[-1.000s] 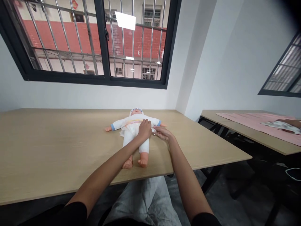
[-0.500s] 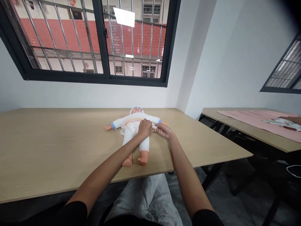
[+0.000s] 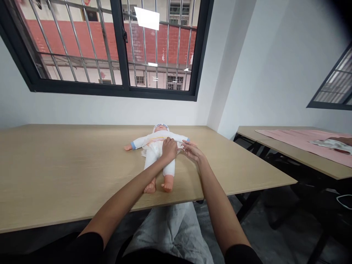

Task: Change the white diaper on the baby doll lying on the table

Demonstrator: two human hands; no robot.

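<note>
A baby doll (image 3: 150, 161) in white clothes with blue cuffs lies on its back on the wooden table (image 3: 68, 165), its feet toward me and its arms spread. Around its hips sits a white, ruffled diaper (image 3: 145, 151). My left hand (image 3: 169, 149) rests over the doll's hip with fingers curled closed on the diaper's front, and it hides that part. At the side of the hip, my right hand (image 3: 192, 151) pinches the white edge of the diaper between thumb and fingertips. The exact bit it grips is too small to tell.
A barred window (image 3: 159, 47) is in the wall behind the table. To the right stands a second table (image 3: 291, 154) with a pink cloth (image 3: 286, 137), where another person's hand (image 3: 342, 140) touches a white piece.
The fingers of my right hand have shifted slightly at the diaper's edge. My left hand keeps its place on the doll. The view has moved a little.
</note>
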